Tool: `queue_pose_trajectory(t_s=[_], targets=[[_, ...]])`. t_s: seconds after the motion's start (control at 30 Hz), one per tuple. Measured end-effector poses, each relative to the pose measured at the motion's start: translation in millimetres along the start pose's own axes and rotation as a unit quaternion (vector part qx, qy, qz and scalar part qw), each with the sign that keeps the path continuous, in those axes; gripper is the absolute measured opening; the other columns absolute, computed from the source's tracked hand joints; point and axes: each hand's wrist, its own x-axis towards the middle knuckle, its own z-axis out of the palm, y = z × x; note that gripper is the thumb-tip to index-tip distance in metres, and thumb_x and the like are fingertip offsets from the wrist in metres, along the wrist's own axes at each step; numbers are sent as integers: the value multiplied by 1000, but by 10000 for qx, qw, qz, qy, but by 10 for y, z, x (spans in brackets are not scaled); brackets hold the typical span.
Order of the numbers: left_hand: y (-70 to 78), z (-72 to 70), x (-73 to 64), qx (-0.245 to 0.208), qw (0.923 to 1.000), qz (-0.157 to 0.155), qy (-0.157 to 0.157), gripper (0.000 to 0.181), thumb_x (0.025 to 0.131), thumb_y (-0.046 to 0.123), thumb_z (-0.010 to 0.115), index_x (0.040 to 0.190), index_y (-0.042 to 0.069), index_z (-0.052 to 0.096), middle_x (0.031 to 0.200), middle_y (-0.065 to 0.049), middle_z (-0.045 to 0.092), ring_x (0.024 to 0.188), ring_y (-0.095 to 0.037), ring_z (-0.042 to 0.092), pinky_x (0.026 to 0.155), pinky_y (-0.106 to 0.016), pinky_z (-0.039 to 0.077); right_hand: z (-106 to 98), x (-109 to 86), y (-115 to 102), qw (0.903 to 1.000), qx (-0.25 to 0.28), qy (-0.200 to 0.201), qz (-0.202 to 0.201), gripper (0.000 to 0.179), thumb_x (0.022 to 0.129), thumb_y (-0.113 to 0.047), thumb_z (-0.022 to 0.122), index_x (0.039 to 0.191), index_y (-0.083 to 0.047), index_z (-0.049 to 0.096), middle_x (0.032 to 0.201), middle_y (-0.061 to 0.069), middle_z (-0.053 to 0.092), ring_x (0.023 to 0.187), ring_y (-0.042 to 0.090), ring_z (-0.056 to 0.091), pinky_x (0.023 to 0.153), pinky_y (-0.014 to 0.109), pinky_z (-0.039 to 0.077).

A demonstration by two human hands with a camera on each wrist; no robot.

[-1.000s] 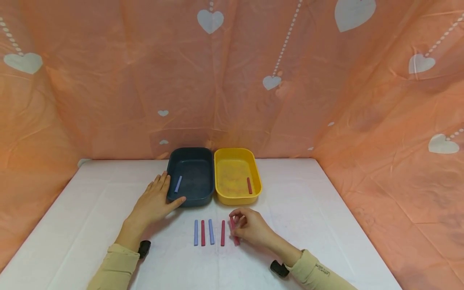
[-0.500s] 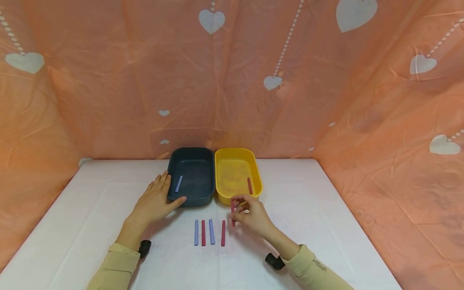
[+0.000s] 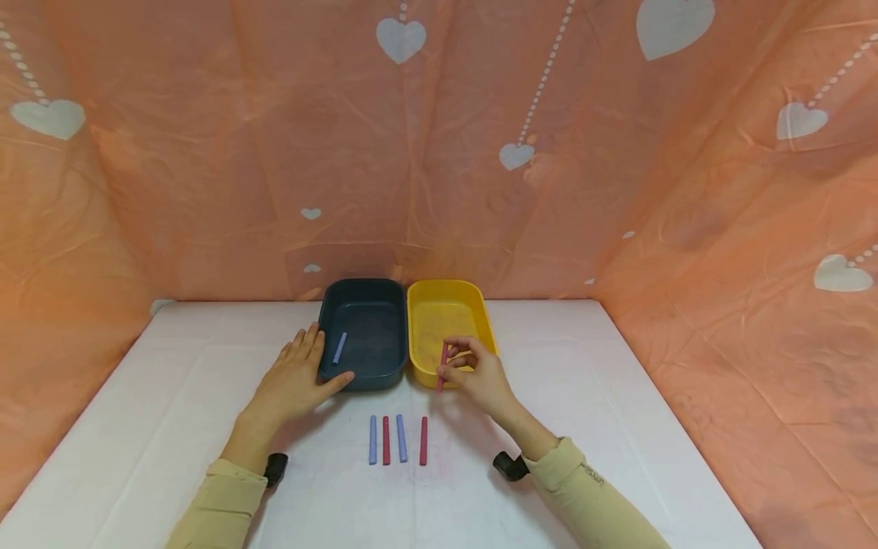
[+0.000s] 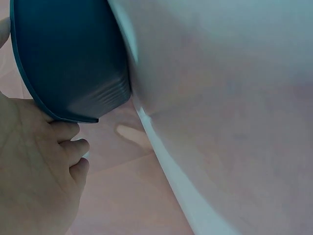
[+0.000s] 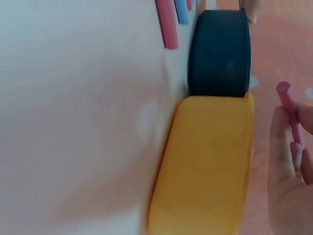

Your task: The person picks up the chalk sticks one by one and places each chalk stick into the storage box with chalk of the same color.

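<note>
In the head view my right hand (image 3: 484,383) pinches a red chalk stick (image 3: 440,384) between thumb and fingers above the front of the yellow tray (image 3: 421,379). The right wrist view shows this chalk (image 5: 288,102) held up, clear of the tray's rim. My left hand (image 3: 286,383) rests against the dark blue tray (image 3: 373,383), its fingers along the left side and its thumb at the front corner. One blue chalk stick (image 3: 339,348) lies inside the dark blue tray. My right hand hides part of the yellow tray's inside.
In front of the trays several chalk sticks lie in a row on the white cloth (image 3: 329,503): a blue stick (image 3: 373,440), a red stick (image 3: 386,440), another blue stick (image 3: 402,438) and another red stick (image 3: 424,441). An orange curtain (image 3: 439,191) stands behind the trays.
My right hand has lifted the rightmost red chalk from the row and carried it forward over the yellow tray's front edge. My left hand has stayed at the dark blue tray.
</note>
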Motion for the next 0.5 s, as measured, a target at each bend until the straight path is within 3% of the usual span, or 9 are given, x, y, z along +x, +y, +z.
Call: queue_pose_trajectory(t_s=[0.27,0.5], targets=[[1,-19,27,-48,9999,-3,-145,110,96,67,59,158,-15,21,168,-32,12,155,-52,13,125,-64,13,-24,181,40,9995,52,175,264,44,88,0,80,129,3,64,108,14,63,88,20,71,70,21,59],[-30,-56,52,-18,9998,64,-196,112,94,68,60,158,-16,22,168,-33,13,154,-53,14,124,-65,14,-14,359,46,9988,17,33,497,43,89,-1,80,130,0,65,108,14,62,86,19,70,75,28,63]])
